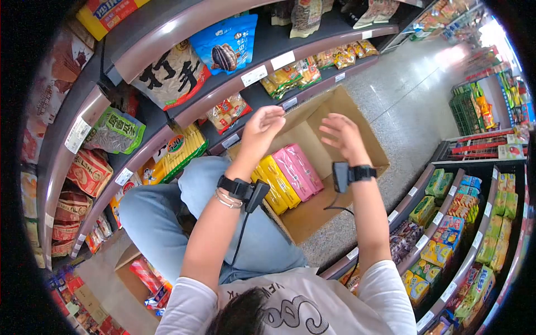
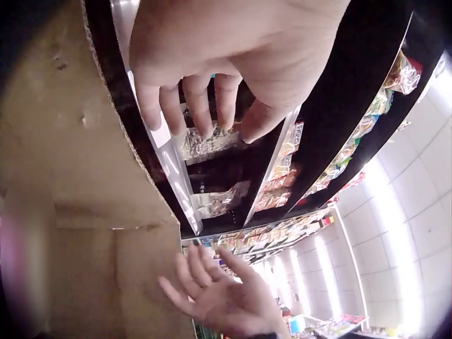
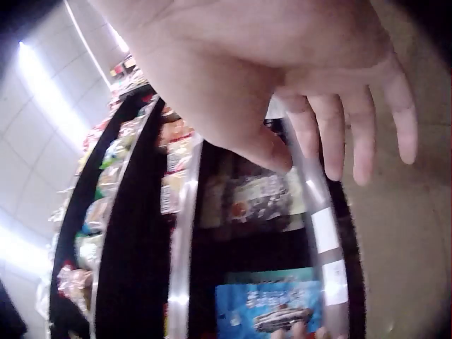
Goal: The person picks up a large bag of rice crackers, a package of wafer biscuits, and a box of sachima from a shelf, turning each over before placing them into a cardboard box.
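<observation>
Both bare hands hang above an open cardboard box in the head view, well apart from each other. My left hand is over the box's shelf-side edge, its fingers loosely bent and holding nothing. On the other side, my right hand spreads its relaxed fingers with nothing in them. Below them in the box lie yellow packs beside pink packs, filling one end. In the left wrist view the right hand faces the left hand, both empty. Relaxed fingers show on the right hand in its own wrist view.
Curved shelves run along the far left, with a blue snack bag and a large bag with black lettering. Another snack shelf stands at right. A second carton of red packs sits beside the person's bent leg.
</observation>
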